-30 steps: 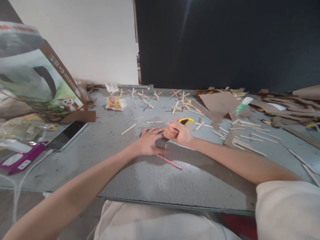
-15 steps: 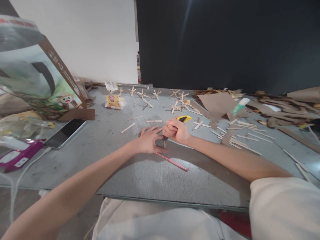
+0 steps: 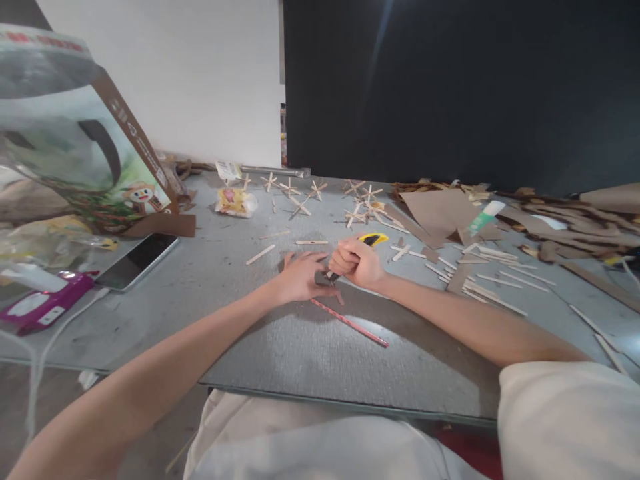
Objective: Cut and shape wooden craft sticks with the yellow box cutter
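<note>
My right hand (image 3: 357, 263) is closed in a fist around a utility knife (image 3: 374, 239) with a yellow and black handle. The knife's front end points down and left toward the tabletop, between the fingers of my left hand (image 3: 303, 277). That hand lies low on the table, fingers and thumb apart in an arc around the knife tip. Beside its thumb is a small brown strip (image 3: 341, 299), partly covered; whether the thumb presses on it is unclear. A red patterned pencil (image 3: 353, 325) lies just in front of my hands. Loose wooden sticks (image 3: 261, 255) lie beyond my left hand.
Star-shaped stick pieces (image 3: 290, 188) stand along the back beside a small yellow packet (image 3: 235, 202). Sticks (image 3: 493, 293), cardboard (image 3: 440, 210) and a glue stick (image 3: 487, 217) lie right. At left are a phone (image 3: 137, 261), a purple glue gun (image 3: 43, 303) and a box (image 3: 135, 160).
The small brown strip by my left thumb has shifted and now sits at a slant. The pencil's near end has swung slightly. My right hand still grips the knife; the view has shifted slightly.
</note>
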The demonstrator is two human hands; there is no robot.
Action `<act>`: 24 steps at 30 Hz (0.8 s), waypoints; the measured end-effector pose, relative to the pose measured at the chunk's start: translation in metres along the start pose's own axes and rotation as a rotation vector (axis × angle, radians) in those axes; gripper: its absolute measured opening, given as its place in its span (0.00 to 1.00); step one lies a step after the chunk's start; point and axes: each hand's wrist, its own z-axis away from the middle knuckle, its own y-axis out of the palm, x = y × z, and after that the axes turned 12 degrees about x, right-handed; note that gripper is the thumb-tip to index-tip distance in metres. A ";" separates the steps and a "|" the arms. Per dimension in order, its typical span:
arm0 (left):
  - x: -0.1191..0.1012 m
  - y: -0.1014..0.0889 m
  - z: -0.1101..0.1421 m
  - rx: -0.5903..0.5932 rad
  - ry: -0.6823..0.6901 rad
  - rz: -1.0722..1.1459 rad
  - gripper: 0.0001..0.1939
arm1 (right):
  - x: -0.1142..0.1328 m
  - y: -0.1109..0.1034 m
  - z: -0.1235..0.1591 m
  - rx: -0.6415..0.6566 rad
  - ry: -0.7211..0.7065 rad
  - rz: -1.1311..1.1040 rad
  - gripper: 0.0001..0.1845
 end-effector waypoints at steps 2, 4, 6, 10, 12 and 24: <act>0.001 -0.002 0.002 -0.037 -0.015 0.003 0.20 | 0.000 0.000 0.000 0.004 0.005 0.003 0.34; -0.005 0.002 0.007 -0.099 -0.022 0.010 0.21 | -0.001 -0.001 0.001 0.003 0.006 0.005 0.35; -0.014 0.008 0.012 -0.147 -0.031 0.017 0.25 | -0.002 -0.001 0.002 -0.004 0.005 0.008 0.35; -0.026 0.016 0.016 -0.157 -0.073 0.000 0.28 | -0.002 0.000 0.003 -0.023 0.000 0.014 0.35; -0.024 0.014 0.014 -0.141 -0.075 -0.004 0.26 | -0.002 0.001 0.003 -0.031 -0.001 0.017 0.35; 0.010 -0.012 0.005 0.018 0.122 0.036 0.36 | 0.001 -0.001 0.002 -0.041 0.020 0.035 0.35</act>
